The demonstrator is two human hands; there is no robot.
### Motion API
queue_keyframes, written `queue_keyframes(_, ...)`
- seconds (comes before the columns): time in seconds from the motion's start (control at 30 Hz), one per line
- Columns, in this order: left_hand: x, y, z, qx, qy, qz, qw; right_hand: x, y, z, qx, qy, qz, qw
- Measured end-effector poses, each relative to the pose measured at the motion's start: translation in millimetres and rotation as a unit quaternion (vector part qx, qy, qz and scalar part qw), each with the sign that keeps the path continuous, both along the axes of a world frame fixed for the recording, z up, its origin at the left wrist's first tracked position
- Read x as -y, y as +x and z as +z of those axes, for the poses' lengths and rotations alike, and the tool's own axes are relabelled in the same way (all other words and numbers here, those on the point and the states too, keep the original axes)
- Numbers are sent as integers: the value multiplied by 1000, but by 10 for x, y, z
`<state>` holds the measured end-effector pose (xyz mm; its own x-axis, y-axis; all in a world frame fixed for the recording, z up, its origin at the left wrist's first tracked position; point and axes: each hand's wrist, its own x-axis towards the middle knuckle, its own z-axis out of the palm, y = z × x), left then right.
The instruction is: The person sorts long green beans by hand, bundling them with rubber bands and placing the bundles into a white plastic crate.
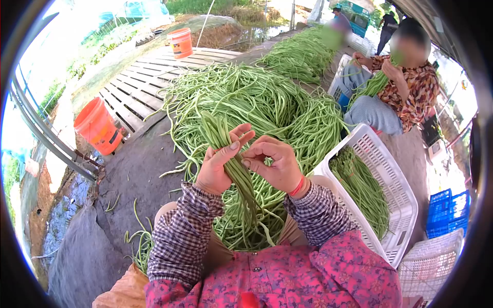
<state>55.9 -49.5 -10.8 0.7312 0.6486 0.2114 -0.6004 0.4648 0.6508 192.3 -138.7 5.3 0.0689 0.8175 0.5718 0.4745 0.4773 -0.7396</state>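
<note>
My left hand point(216, 170) is wrapped round a bundle of long green beans point(240, 180), with the thumb across its front. The bundle's upper ends stick up above the hand, and its lower ends hang down over my lap. Close against the bundle's right side, my right hand point(280, 165) has its thumb and fingertips pinched together. Whatever it may pinch is too small to make out. A red band circles the right wrist. Beyond both hands spreads a large loose pile of long beans point(257, 95), and more beans lie between my legs.
At my right stands a white plastic crate point(403, 205) with beans inside. Blue crates point(448, 213) and another white crate point(431, 262) are farther right. Orange buckets point(98, 127) stand at the left and back. A seated person point(405, 92) holds beans at the upper right.
</note>
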Motion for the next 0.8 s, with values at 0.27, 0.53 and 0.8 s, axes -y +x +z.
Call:
queue_keyframes(0.27,-41,0,-77,-3,75,35,997,-78,-148,-193,-96,-84,-12,992)
queue_keyframes(0.53,16,38,-97,-83,142,91,982,-111,-67,-365,-121,-62,55,989)
queue_keyframes(0.8,16,-2,-46,-54,111,57,991,-127,107,-282,10,-93,106,990)
